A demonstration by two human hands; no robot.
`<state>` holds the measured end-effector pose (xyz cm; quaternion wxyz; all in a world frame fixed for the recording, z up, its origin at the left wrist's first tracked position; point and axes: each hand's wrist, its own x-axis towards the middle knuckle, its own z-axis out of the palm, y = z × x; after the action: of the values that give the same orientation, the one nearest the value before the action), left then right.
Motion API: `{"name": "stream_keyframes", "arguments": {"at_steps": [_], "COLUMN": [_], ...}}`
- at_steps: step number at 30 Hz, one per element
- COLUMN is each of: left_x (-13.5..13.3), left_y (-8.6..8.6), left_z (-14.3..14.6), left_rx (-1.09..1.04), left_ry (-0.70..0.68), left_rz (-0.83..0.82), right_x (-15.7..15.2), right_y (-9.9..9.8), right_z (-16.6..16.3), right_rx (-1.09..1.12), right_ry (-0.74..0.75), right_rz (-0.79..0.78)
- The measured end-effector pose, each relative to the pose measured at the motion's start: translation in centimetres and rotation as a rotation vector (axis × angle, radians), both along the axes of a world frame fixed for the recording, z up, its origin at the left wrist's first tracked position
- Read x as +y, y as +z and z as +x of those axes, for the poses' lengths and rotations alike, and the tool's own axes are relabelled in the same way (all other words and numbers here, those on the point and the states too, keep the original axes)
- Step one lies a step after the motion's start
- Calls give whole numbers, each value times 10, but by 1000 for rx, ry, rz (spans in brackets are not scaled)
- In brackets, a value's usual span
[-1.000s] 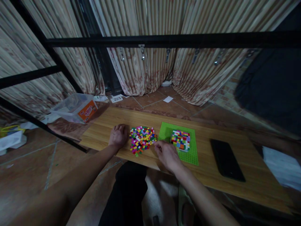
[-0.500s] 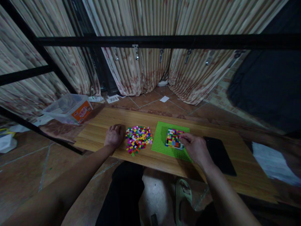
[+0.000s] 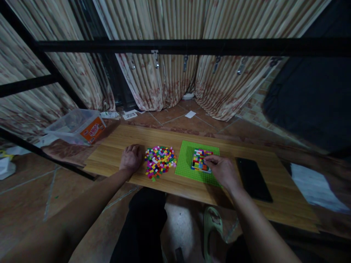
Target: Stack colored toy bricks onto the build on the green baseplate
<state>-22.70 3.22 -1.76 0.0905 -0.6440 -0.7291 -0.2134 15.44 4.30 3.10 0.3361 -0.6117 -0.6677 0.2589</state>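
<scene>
A low wooden board (image 3: pixel 257 208) serves as a table. A heap of small loose coloured bricks (image 3: pixel 159 161) lies on it left of centre. Beside it lies a green baseplate (image 3: pixel 186 166) carrying a square block of joined coloured bricks (image 3: pixel 199 160). My left hand (image 3: pixel 131 159) rests curled on the wood just left of the heap, nothing visible in it. My right hand (image 3: pixel 223 171) has its fingertips pinched against the right edge of the block; what they hold is too small to see.
A black phone (image 3: pixel 253 178) lies on the board right of my right hand. A clear plastic box with an orange label (image 3: pixel 78 126) stands on the floor at the left. Black metal bars (image 3: pixel 175 46) cross above. Curtains hang behind; a slipper (image 3: pixel 215 224) lies below.
My right hand moved from the right edge of the loose heap across to the brick block on the baseplate and now presses at its right side. My left hand stayed put.
</scene>
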Motion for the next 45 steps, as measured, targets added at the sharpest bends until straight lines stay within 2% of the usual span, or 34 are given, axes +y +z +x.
{"name": "stream_keyframes", "arguments": {"at_steps": [26,38,45], "left_x": [-2,0,-1], "left_y": [3,1,1], "left_z": [3,2,2], "left_rx": [-14,-2,2], "left_ry": [16,6,16], "left_rz": [-17,-4,0], "right_x": [9,15,14], "right_y": [-7,-7,-2], "right_z": [1,-1,-3], "right_rx": [89,436,463], "right_ry": [-37,-121,-139], "right_rz": [-20,-132,-176]}}
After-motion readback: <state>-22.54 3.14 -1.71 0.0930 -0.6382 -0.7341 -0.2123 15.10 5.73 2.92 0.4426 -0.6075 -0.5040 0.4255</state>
